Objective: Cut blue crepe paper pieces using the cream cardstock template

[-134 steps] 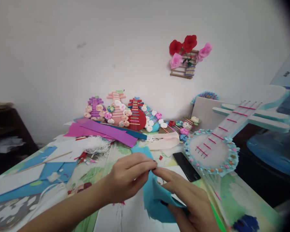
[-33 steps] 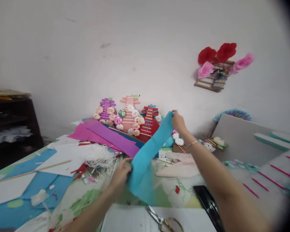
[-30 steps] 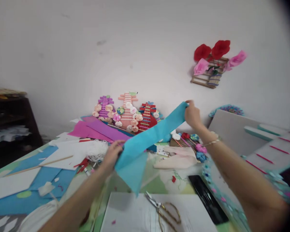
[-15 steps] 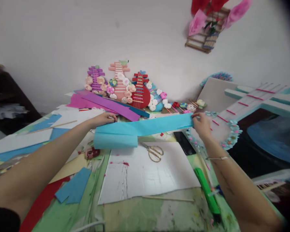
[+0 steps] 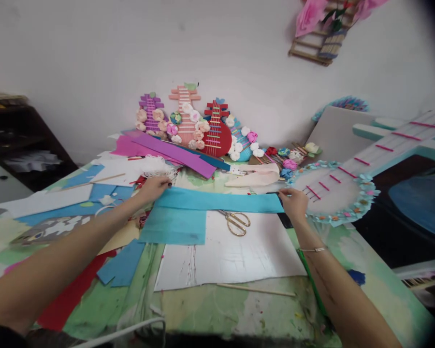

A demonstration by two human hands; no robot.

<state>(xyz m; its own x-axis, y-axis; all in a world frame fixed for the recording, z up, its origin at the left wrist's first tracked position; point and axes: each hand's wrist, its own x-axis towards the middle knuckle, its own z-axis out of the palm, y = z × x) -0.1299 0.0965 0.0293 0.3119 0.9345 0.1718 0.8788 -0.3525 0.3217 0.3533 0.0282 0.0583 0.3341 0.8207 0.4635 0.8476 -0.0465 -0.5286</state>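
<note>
A long turquoise strip of crepe paper (image 5: 226, 200) is stretched level between my two hands. My left hand (image 5: 155, 188) pinches its left end, and my right hand (image 5: 294, 202) pinches the right end. From the left half a wider flap of the same paper hangs down, overlapping a white board (image 5: 253, 263). Gold-handled scissors (image 5: 236, 224) lie on that board just below the strip, their blades partly covered. A dark phone (image 5: 286, 221) shows in part beneath my right hand.
Decorated lute-shaped crafts (image 5: 214, 131) lean along the wall. A large pale lute craft (image 5: 333, 193) stands at right. Purple sheets (image 5: 177, 154), white string (image 5: 155, 166) and blue scraps (image 5: 121, 263) lie at left. A thin stick (image 5: 255, 290) lies in front; a green tool is mostly behind my right forearm.
The strip has come lower and nearer, and its right end has moved slightly left with my right hand. The curled flap now hangs flatter. The view has shifted a little.
</note>
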